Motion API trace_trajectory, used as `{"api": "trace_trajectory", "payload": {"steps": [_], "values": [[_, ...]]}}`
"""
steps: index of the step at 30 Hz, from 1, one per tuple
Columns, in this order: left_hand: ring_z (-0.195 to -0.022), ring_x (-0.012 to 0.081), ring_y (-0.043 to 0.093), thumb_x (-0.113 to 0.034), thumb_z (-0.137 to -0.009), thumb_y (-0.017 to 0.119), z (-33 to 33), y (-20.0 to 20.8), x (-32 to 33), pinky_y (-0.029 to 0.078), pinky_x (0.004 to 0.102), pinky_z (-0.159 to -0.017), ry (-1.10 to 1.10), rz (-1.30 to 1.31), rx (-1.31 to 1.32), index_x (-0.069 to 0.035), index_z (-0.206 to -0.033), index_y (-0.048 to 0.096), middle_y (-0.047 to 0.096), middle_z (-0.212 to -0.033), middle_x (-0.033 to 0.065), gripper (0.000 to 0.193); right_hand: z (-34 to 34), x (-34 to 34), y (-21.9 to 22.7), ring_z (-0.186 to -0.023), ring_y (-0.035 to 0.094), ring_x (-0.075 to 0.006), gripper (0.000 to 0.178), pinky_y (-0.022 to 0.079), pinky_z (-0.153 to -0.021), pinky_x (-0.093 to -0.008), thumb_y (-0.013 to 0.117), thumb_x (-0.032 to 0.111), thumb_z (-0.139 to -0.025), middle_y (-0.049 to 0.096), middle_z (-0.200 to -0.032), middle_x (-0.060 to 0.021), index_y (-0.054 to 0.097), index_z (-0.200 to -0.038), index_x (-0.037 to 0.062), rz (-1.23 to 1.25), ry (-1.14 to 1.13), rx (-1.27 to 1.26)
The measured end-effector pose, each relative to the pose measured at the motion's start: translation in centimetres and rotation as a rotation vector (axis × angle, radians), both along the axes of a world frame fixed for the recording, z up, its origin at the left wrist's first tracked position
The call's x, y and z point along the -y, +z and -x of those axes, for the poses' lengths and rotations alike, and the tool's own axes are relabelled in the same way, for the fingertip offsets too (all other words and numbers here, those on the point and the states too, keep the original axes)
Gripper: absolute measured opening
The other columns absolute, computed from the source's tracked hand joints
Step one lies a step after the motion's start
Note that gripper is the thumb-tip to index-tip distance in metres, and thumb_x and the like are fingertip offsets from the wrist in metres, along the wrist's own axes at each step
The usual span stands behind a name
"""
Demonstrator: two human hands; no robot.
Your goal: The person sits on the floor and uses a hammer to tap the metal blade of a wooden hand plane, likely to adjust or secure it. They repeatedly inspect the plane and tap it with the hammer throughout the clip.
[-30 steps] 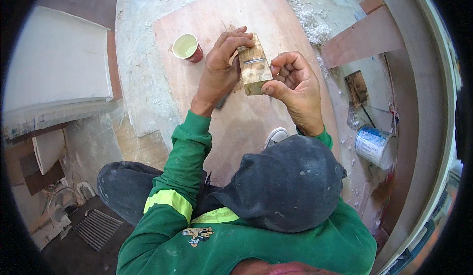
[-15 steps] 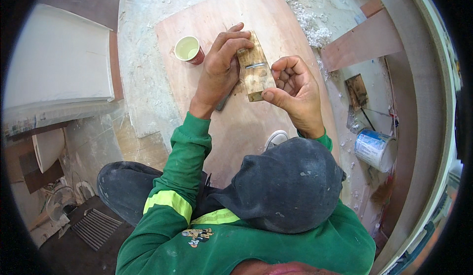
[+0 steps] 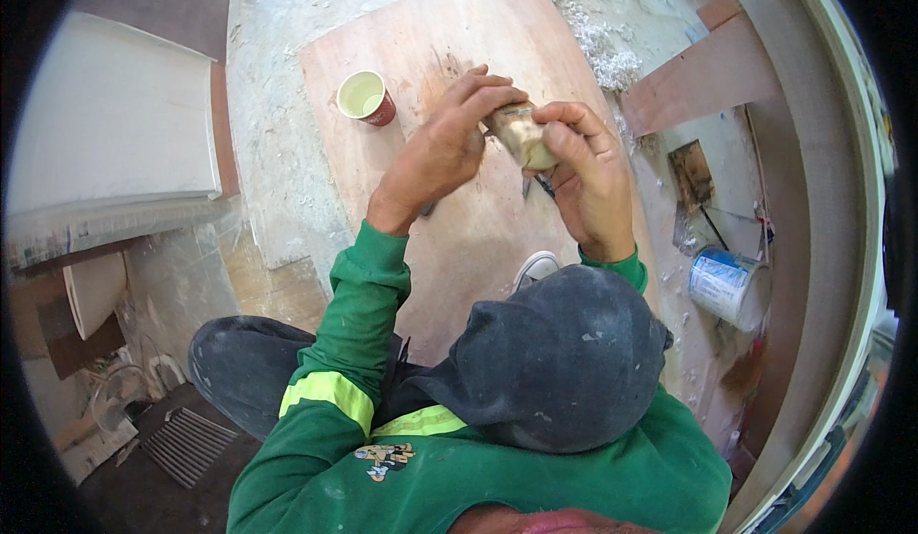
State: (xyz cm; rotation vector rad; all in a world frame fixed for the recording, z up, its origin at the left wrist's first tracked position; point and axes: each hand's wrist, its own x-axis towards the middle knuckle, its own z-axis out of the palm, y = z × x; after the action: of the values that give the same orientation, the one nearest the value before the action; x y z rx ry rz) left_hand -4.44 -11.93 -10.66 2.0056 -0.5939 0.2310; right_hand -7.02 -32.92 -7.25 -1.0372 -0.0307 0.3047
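A small wooden hand plane (image 3: 523, 134), a pale, stained block, is held tilted between my hands above the plywood board. My left hand (image 3: 451, 137) has its fingers curled over the far end. At the near end, my right hand (image 3: 585, 152) grips with fingers and thumb. Motion blurs the block, and the metal blade in its slot is not clear now. Close under my right hand shows a thin grey and dark piece (image 3: 545, 185), too small to name. A dark flat thing (image 3: 426, 210) lies mostly hidden beneath my left wrist.
A paper cup (image 3: 365, 99) with pale liquid stands on the plywood board (image 3: 459, 266), left of my left hand. White shavings (image 3: 607, 56) lie beyond its far right edge. At right are a paint can (image 3: 727, 288) on its side and a brown stained piece (image 3: 690, 173).
The hand plane has turned and tilted, its slotted face with the blade no longer plainly in view. My right fingers have closed over its near end; my left hand has shifted slightly right.
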Motion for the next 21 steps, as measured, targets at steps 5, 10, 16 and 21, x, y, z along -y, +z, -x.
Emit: {"api": "trace_trajectory", "payload": {"steps": [5, 10, 16, 21], "values": [[-0.144, 0.0396, 0.055, -0.004, -0.088, 0.079, 1.0, -1.4, 1.5, 0.043, 0.047, -0.123, -0.092, 0.025, -0.11, -0.007, -0.145, 0.061, 0.065, -0.144, 0.016, 0.06, -1.6, 0.8, -1.7, -0.088, 0.071, -0.0106, 0.028, 0.06, -0.073, -0.0253, 0.073, 0.024, -0.105, 0.074, -0.104, -0.0042, 0.073, -0.121, 0.0016, 0.2, 0.027, -0.035], [-0.12, 0.0226, 0.071, -0.013, -0.099, 0.08, 1.4, -4.0, 1.9, 0.055, 0.0369, -0.106, -0.058, 0.399, -0.441, 0.001, -0.137, 0.064, 0.075, -0.129, 0.0108, 0.044, -1.9, 0.8, -1.8, -0.081, 0.069, -0.0102, 0.037, 0.059, -0.07, -0.0252, 0.074, 0.028, -0.105, 0.073, -0.097, -0.0046, 0.07, -0.129, 0.0003, 0.241, -0.002, -0.036], [-0.108, 0.0172, 0.071, -0.024, -0.109, 0.068, 0.4, -7.9, 2.3, 0.058, 0.0358, -0.097, 0.261, 0.971, -0.712, -0.002, -0.134, 0.064, 0.074, -0.13, 0.0094, 0.034, 1.3, 6.4, -13.5, -0.1, 0.07, -0.0312, 0.049, 0.059, -0.085, -0.0466, 0.079, 0.032, -0.098, 0.065, -0.112, -0.0144, 0.063, -0.131, 0.0003, 1.206, 0.01, 0.213], [-0.117, 0.0225, 0.068, -0.03, -0.113, 0.056, 0.3, -8.1, 0.5, 0.055, 0.0448, -0.106, 0.355, 1.402, -0.784, 0.0, -0.135, 0.062, 0.071, -0.134, 0.011, 0.037, 5.7, 6.7, -18.4, -0.125, 0.059, -0.042, 0.048, 0.053, -0.096, -0.0585, 0.078, 0.035, -0.096, 0.06, -0.124, -0.0212, 0.057, -0.127, 0.0044, 1.693, 0.167, 0.166]]}}
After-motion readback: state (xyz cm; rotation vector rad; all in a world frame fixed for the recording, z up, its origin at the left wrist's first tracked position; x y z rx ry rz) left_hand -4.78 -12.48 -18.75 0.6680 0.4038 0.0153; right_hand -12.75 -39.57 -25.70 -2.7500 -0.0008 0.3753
